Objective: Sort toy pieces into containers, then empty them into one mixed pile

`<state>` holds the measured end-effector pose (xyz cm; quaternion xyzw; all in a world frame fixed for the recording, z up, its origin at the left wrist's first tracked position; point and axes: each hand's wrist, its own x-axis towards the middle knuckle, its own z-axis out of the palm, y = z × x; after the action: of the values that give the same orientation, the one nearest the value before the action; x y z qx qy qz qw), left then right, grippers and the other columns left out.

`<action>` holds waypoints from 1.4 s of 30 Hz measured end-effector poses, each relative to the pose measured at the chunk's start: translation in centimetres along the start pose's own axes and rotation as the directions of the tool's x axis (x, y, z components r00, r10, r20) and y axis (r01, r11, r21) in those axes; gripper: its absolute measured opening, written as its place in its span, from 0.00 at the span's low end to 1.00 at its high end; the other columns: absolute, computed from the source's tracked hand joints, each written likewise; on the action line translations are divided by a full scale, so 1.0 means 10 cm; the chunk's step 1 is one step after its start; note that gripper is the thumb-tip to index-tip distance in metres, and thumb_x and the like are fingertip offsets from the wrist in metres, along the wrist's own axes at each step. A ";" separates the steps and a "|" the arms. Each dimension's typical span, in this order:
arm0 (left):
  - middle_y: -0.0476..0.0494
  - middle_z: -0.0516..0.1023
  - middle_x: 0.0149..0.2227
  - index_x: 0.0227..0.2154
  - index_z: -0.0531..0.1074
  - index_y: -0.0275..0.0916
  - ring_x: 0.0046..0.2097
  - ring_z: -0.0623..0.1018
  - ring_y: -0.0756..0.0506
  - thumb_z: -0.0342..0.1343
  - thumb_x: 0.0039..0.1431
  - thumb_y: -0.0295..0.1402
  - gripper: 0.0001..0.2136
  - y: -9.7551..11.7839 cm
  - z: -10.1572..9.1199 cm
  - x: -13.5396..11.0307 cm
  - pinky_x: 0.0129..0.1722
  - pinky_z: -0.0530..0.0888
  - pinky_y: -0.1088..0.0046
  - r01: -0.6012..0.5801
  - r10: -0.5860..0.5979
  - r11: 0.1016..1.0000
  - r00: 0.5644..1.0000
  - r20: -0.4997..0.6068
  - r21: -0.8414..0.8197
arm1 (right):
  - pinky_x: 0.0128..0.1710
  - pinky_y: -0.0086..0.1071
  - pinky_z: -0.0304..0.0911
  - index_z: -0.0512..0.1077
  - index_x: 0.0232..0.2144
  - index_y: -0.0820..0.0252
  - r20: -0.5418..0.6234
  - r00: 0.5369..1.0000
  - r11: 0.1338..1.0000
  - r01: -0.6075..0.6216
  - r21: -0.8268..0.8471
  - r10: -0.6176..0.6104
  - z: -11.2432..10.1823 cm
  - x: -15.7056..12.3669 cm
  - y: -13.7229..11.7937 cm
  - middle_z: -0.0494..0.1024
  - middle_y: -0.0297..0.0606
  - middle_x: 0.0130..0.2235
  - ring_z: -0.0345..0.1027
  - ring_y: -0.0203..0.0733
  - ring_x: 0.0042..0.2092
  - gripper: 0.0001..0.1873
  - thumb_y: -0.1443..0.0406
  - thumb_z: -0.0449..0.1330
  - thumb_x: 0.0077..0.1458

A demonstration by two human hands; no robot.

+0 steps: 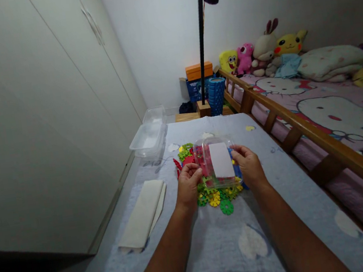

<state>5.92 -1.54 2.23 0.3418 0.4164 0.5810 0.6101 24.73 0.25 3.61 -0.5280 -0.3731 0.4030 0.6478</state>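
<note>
A clear plastic container (pixel 209 170) with a white label (pixel 222 160) is held over a pile of plastic snowflake pieces (pixel 214 199). My left hand (pixel 188 185) pinches its left edge, thumb and fingers together. At the right edge, my right hand (pixel 250 165) grips it with the thumb near the label. The pieces are green, yellow, red and blue; through the clear plastic some of them show. A single green snowflake piece (pixel 226 207) lies at the near side of the pile. Whether any pieces are inside the container, I cannot tell.
Clear plastic boxes (pixel 147 137) stand at the table's far left. A folded cream cloth (pixel 143 215) lies on the left of the cloth-covered table (pixel 220 257). A wooden bed rail (pixel 290 131) runs along the right, and a black pole (pixel 201 37) rises behind the table.
</note>
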 end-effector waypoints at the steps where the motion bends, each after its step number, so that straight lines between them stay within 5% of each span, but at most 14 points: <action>1: 0.56 0.69 0.25 0.33 0.68 0.39 0.23 0.65 0.55 0.68 0.44 0.40 0.17 0.01 0.02 -0.02 0.24 0.62 0.79 0.004 -0.004 1.000 1.000 0.014 0.005 | 0.32 0.30 0.67 0.77 0.38 0.59 -0.007 0.999 0.998 0.036 -0.054 -0.037 0.02 0.00 0.02 0.78 0.34 0.33 0.70 0.38 0.33 0.17 0.56 0.66 0.46; 7: 0.54 0.72 0.26 0.32 0.69 0.39 0.26 0.70 0.53 0.70 0.42 0.44 0.20 0.00 0.07 -0.07 0.27 0.66 0.78 -0.018 0.016 0.999 0.999 0.038 0.045 | 0.46 0.37 0.67 0.78 0.44 0.58 -0.090 0.974 0.932 0.167 -0.323 -0.206 0.05 -0.06 0.13 0.77 0.39 0.43 0.69 0.41 0.40 0.20 0.58 0.64 0.48; 13: 0.53 0.73 0.28 0.31 0.69 0.38 0.29 0.72 0.53 0.71 0.41 0.40 0.19 -0.04 0.04 -0.06 0.31 0.69 0.78 -0.028 0.029 0.998 0.999 -0.024 0.057 | 0.33 0.31 0.68 0.72 0.49 0.57 0.004 0.999 0.995 0.046 -0.093 -0.046 0.06 -0.12 0.15 0.76 0.32 0.35 0.69 0.37 0.32 0.27 0.56 0.67 0.46; 18: 0.54 0.73 0.27 0.33 0.68 0.38 0.27 0.72 0.53 0.69 0.44 0.38 0.17 -0.03 0.01 -0.04 0.29 0.68 0.79 -0.029 0.028 0.999 0.999 -0.039 -0.028 | 0.20 0.25 0.60 0.70 0.41 0.56 0.089 0.995 0.998 -0.055 0.005 0.054 0.02 -0.17 0.09 0.70 0.25 0.25 0.62 0.32 0.22 0.24 0.52 0.69 0.45; 23: 0.54 0.74 0.27 0.34 0.67 0.39 0.27 0.73 0.53 0.70 0.43 0.40 0.20 -0.07 -0.07 0.04 0.29 0.69 0.78 -0.056 0.049 0.997 0.993 -0.105 -0.060 | 0.15 0.22 0.53 0.68 0.29 0.57 0.290 0.946 0.989 -0.126 -0.072 0.142 -0.07 -0.20 0.09 0.68 0.24 0.20 0.57 0.29 0.18 0.21 0.49 0.67 0.46; 29: 0.54 0.75 0.28 0.35 0.67 0.39 0.28 0.75 0.52 0.71 0.41 0.42 0.22 -0.11 -0.16 0.08 0.31 0.72 0.76 -0.059 0.049 0.996 0.988 -0.143 -0.069 | 0.14 0.21 0.52 0.66 0.32 0.56 0.441 0.875 0.980 -0.182 -0.083 0.200 -0.09 -0.22 0.14 0.72 0.24 0.21 0.60 0.30 0.16 0.20 0.52 0.68 0.45; 42: 0.55 0.71 0.24 0.31 0.66 0.39 0.23 0.69 0.55 0.72 0.42 0.46 0.23 -0.05 -0.22 0.06 0.22 0.64 0.80 0.064 -0.069 0.996 0.995 0.076 0.062 | 0.14 0.22 0.51 0.66 0.29 0.57 0.257 0.959 0.992 -0.124 -0.011 0.123 -0.06 -0.19 0.16 0.69 0.22 0.19 0.56 0.28 0.16 0.17 0.56 0.68 0.42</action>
<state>4.16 -1.18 0.76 0.3680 0.4205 0.5341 0.6344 24.32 -1.52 1.85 -0.4919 -0.4192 0.5085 0.5689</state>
